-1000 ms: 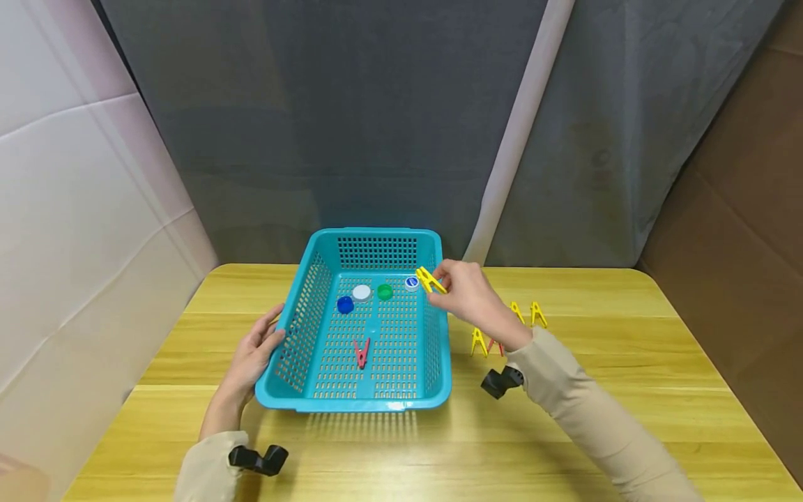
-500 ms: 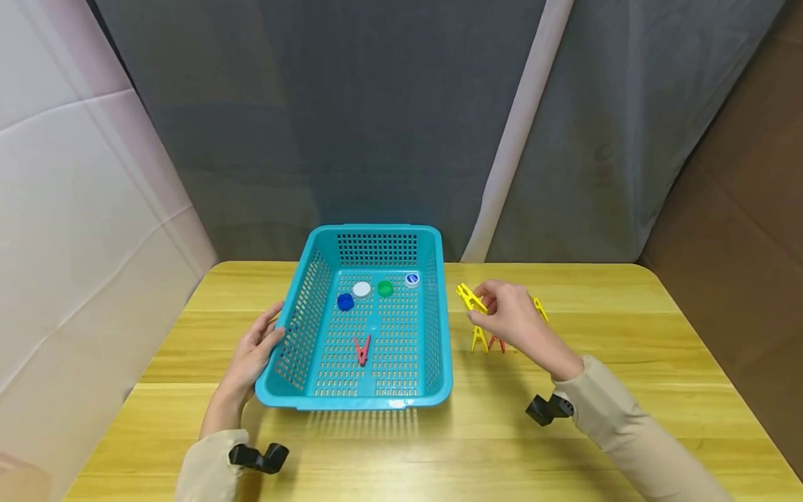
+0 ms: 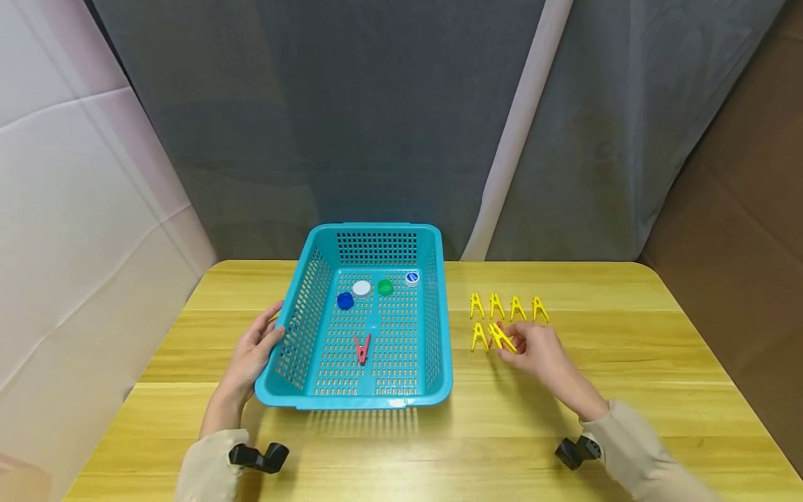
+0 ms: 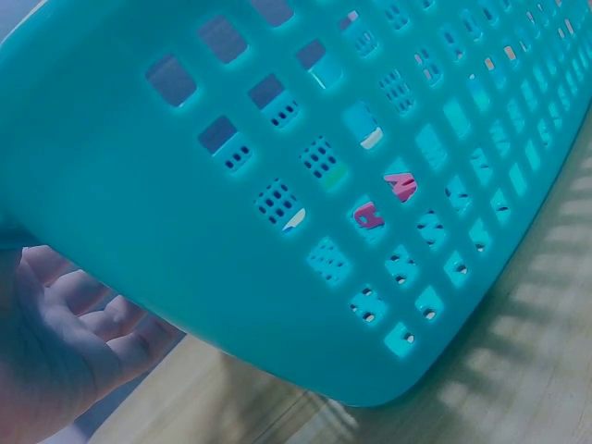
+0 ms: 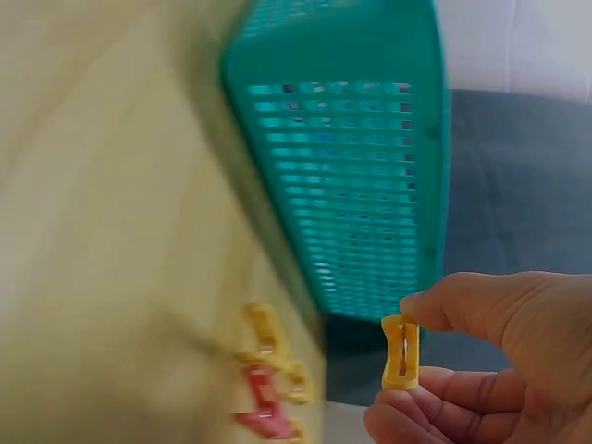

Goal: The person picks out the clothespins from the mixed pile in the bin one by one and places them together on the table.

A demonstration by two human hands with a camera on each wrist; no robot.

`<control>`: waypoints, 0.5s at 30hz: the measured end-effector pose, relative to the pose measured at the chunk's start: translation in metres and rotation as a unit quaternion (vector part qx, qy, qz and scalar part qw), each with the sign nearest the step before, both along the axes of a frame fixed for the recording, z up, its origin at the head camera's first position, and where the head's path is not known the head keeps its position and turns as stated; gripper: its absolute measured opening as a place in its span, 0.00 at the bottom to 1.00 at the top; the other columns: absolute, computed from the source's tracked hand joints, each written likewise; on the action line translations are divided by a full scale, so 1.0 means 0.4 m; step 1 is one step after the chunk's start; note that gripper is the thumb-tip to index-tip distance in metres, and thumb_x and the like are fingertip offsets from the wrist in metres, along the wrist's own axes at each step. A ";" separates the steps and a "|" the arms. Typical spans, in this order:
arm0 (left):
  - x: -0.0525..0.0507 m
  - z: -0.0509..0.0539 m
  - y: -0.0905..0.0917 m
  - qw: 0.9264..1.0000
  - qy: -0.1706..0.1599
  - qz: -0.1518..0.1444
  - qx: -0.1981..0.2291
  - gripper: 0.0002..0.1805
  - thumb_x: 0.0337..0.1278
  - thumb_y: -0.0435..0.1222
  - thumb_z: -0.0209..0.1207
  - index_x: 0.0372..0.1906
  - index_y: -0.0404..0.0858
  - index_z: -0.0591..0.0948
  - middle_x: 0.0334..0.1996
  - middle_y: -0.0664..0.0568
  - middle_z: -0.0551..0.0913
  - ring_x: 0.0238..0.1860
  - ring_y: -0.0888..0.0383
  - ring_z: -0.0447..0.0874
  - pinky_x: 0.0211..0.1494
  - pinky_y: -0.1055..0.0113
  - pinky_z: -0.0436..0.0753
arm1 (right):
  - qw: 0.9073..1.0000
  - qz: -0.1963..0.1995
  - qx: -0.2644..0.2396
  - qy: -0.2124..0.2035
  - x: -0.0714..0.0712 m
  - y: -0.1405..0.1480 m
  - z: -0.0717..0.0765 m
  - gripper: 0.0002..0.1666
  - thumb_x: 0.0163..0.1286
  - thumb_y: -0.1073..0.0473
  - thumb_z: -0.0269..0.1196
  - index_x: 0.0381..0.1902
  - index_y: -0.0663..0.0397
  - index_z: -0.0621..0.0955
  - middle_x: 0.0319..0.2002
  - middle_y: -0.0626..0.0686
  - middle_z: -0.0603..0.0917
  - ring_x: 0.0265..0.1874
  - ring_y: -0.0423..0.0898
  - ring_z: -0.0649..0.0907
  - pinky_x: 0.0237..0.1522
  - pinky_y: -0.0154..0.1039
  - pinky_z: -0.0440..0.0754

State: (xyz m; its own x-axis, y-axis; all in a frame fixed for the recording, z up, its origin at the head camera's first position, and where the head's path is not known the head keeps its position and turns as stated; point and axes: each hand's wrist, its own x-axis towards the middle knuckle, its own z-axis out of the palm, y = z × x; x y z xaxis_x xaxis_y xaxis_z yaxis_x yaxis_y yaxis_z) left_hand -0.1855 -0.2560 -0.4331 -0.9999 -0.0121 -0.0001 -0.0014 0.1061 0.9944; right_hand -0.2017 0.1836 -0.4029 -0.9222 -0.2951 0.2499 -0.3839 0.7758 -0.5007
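In the head view my left hand holds the left rim of a turquoise plastic basket, thumb on the rim; its fingers show beside the outer wall in the left wrist view. My right hand pinches a yellow clothespin between thumb and fingers, right of the basket. Beneath and behind it lies a red clothespin, mostly hidden in the head view. One yellow clothespin lies just left of it, and several more, such as this yellow clothespin, form a row behind.
Inside the basket are a blue cap, a white cap, a green cap, a white-and-blue cap and a pinkish-red clothespin. The wooden table ends at a dark curtain.
My right hand has moved from above the basket's right side, rightward and nearer, to the clothespins on the table, still pinching the yellow clothespin. My left hand has stayed at the rim.
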 end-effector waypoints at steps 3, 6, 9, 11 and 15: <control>0.001 0.001 0.001 1.000 -0.001 0.000 0.000 0.30 0.73 0.36 0.42 0.73 0.34 0.49 0.67 0.32 0.57 0.48 0.75 0.72 0.47 0.77 0.74 | 1.000 -0.010 0.006 -0.009 0.014 0.008 -0.027 0.11 0.50 0.67 0.70 0.31 0.68 0.81 0.21 0.51 0.77 0.20 0.42 0.74 0.24 0.35 0.73; 0.001 0.002 0.001 1.000 -0.001 -0.002 -0.001 0.30 0.73 0.36 0.41 0.73 0.34 0.49 0.67 0.32 0.57 0.48 0.75 0.71 0.47 0.77 0.74 | 0.999 -0.019 0.007 -0.026 0.025 0.014 -0.052 0.12 0.50 0.67 0.70 0.32 0.68 0.81 0.21 0.50 0.78 0.20 0.40 0.73 0.23 0.34 0.73; 0.002 0.003 0.001 1.000 0.001 -0.004 -0.002 0.30 0.73 0.36 0.41 0.73 0.35 0.48 0.67 0.32 0.57 0.48 0.75 0.72 0.47 0.77 0.74 | 0.999 -0.027 0.000 -0.039 0.035 0.016 -0.075 0.11 0.49 0.67 0.70 0.31 0.68 0.81 0.20 0.50 0.77 0.19 0.39 0.72 0.21 0.32 0.71; 0.002 0.002 0.001 1.000 0.001 -0.005 -0.001 0.30 0.73 0.36 0.41 0.73 0.34 0.49 0.67 0.32 0.57 0.48 0.75 0.72 0.47 0.77 0.74 | 0.998 -0.030 -0.007 -0.046 0.042 0.018 -0.088 0.10 0.49 0.68 0.70 0.29 0.66 0.81 0.19 0.49 0.76 0.18 0.39 0.71 0.20 0.31 0.70; 0.002 0.001 0.001 1.000 0.003 -0.005 0.003 0.30 0.73 0.36 0.42 0.73 0.34 0.49 0.66 0.31 0.57 0.48 0.74 0.72 0.47 0.77 0.75 | 0.997 -0.041 -0.018 -0.064 0.053 0.020 -0.111 0.10 0.48 0.68 0.71 0.27 0.63 0.79 0.17 0.47 0.74 0.17 0.39 0.69 0.17 0.30 0.68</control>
State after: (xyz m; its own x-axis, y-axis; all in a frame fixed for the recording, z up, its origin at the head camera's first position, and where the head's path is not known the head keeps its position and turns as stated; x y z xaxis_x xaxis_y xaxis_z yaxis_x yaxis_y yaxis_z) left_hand -0.1846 -0.2556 -0.4327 -1.0000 -0.0031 0.0068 0.0064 0.1010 0.9949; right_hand -0.1805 0.1917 -0.4473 -0.9679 -0.2105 0.1370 -0.2508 0.7825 -0.5699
